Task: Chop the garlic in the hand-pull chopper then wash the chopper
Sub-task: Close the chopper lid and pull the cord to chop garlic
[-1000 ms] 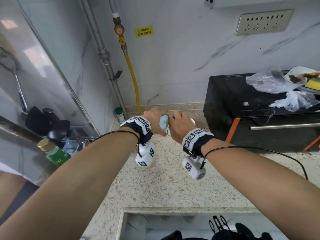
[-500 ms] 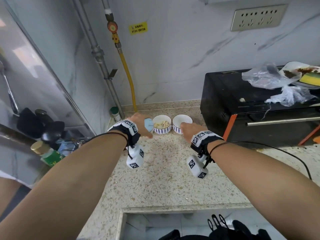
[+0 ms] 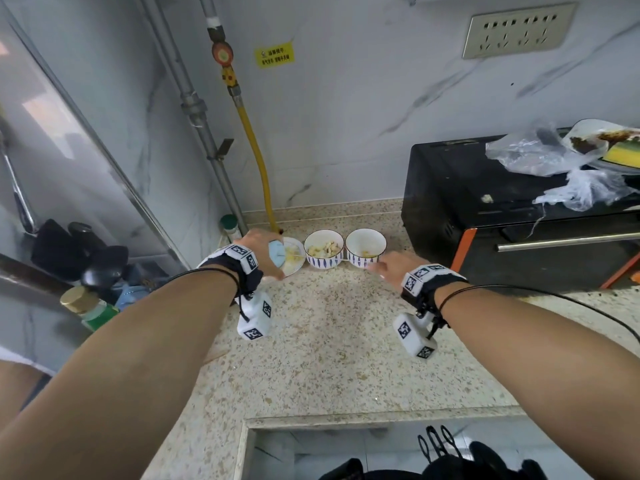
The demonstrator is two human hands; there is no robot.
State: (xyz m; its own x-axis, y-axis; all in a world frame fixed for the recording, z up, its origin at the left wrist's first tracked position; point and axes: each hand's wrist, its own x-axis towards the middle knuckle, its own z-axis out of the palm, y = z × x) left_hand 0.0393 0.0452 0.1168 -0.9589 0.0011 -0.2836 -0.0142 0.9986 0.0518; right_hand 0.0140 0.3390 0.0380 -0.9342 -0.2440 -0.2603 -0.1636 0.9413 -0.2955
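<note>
The hand-pull chopper (image 3: 289, 259) sits at the back of the counter, left of two bowls. It shows a light blue part and a pale round cup with yellowish garlic bits. My left hand (image 3: 258, 251) grips its blue part from the left. A blue-patterned bowl (image 3: 323, 261) next to it holds garlic cloves. A second matching bowl (image 3: 363, 259) holds a few scraps. My right hand (image 3: 389, 268) hovers low by that second bowl's right side, fingers relaxed and holding nothing.
A black oven (image 3: 485, 209) with plastic bags and a dirty plate on top blocks the right. Pipes and a yellow hose (image 3: 258, 161) run down the back wall. Bottles (image 3: 88, 308) crowd the left edge. The sink opening (image 3: 381, 452) lies in front.
My hands were together on the chopper; the right hand has let go and moved right. The left hand carried the chopper left and down beside the bowls, which are now uncovered.
</note>
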